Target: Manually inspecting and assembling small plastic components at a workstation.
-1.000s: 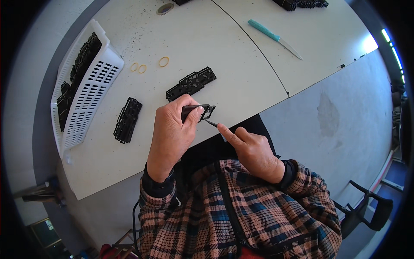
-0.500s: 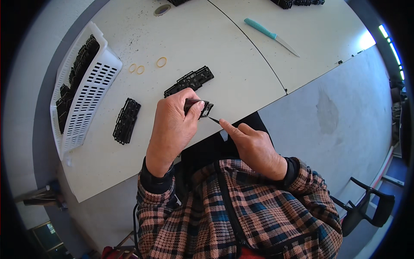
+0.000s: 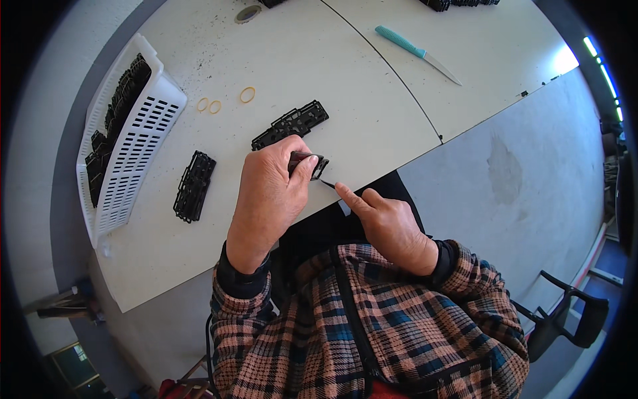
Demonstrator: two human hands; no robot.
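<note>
My left hand (image 3: 271,189) is closed round a small black plastic frame part (image 3: 319,167), its thumb pressed on the near face. A slim dark pointed tool (image 3: 328,184) sticks out from my right hand (image 3: 393,229), whose index finger is stretched along it. The tool's tip meets or nearly meets the lower right corner of the frame part. Its handle is hidden in the palm, so its kind cannot be told. Just beyond my left hand lies a stack of black plastic frames (image 3: 296,123), and another stack of black frames (image 3: 195,186) rests to its left.
A white slotted basket (image 3: 149,139) holding many black parts (image 3: 119,110) stands at the left. Three rubber bands (image 3: 247,95) and a tape roll (image 3: 248,14) lie on the white table (image 3: 332,73). A turquoise-handled knife (image 3: 409,46) lies far right. Black crumbs are scattered about.
Both hands have shifted only slightly. The right hand and tool moved a little to the left, and the frame part tilted a bit in my left hand.
</note>
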